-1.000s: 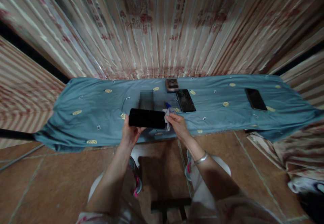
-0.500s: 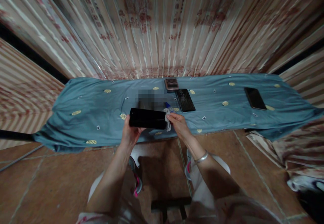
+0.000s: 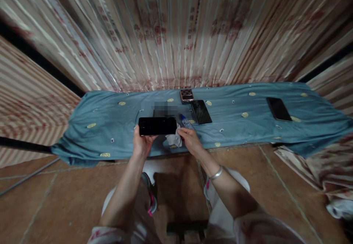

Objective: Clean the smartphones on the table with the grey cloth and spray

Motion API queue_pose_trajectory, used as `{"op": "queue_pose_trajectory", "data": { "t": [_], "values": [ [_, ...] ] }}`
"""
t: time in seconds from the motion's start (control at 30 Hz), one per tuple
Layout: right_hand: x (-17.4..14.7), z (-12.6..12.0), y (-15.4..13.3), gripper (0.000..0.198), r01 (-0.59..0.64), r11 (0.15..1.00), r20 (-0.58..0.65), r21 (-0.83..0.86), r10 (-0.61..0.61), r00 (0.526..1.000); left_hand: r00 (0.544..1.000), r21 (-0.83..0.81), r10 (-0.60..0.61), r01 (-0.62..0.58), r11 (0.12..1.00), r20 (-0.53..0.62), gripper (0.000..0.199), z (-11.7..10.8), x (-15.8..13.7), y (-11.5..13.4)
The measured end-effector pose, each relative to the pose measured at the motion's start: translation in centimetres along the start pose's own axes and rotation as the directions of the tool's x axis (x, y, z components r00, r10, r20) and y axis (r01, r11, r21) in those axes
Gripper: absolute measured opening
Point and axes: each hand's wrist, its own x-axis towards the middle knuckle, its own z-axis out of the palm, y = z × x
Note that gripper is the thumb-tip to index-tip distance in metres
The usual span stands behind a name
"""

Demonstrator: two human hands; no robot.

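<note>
A black smartphone [image 3: 157, 126] is held level above the cloth-covered surface, its dark face turned up. My left hand [image 3: 142, 141] grips its left end from below, with the thumb at the edge. At the other end, my right hand [image 3: 189, 138] pinches a crumpled pale grey cloth [image 3: 174, 136] against the phone's right edge, and the cloth hangs below it. Just beyond my right hand lies a clear bottle with a blue cap [image 3: 185, 120]. Behind the phone, a dark flat object [image 3: 162, 112] is partly hidden and blurred.
On the blue patterned sheet [image 3: 237, 128] lie a phone with a cracked-looking screen [image 3: 202, 112], a small checkered case [image 3: 186, 95] and, far right, another dark phone [image 3: 278, 109]. Pleated curtains [image 3: 165, 52] enclose the back and sides. A dark stool edge [image 3: 187, 227] shows below.
The phone has tilted, so its face shows flatter to me. The cloth has moved left and down under its right end, along with my right hand. My view has shifted slightly.
</note>
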Motion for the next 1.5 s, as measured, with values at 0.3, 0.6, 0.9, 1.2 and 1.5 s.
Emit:
{"op": "queue_pose_trajectory", "data": {
  "t": [0.3, 0.6, 0.9, 1.2, 1.5],
  "values": [
    [1.6, -1.5, -1.4, 0.036, 0.054, 0.997, -0.13, 0.06, -0.046, 0.991, 0.977, 0.048, -0.097, 0.09, 0.995, 0.187, 0.035, -0.7, -1.0, 0.2],
    [2.4, -3.5, -2.4, 0.034, 0.078, 0.996, -0.145, -0.054, -0.085, 0.986, 0.906, 0.144, -0.375, 0.351, 0.925, 0.198, 0.046, -2.4, 0.0, -0.5],
    [2.1, -2.4, -2.5, 0.032, 0.084, 0.991, -0.028, -0.103, -0.087, 0.996, 0.872, 0.208, -0.461, 0.427, 0.88, 0.162, 0.031, -3.2, -1.8, -1.7],
    [2.3, -1.4, -1.7, 0.036, 0.001, 1.0, -0.032, 0.001, -0.001, 1.0, 0.915, 0.237, -0.375, 0.336, 0.912, 0.146, 0.018, -2.7, -2.5, -1.8],
    [2.6, -0.1, -0.6, 0.04, 0.011, 0.998, -0.065, 0.066, -0.007, 0.998, 0.954, 0.244, -0.269, 0.232, 0.942, 0.134, 0.021, -3.2, -1.9, -2.1]
  ]
}}
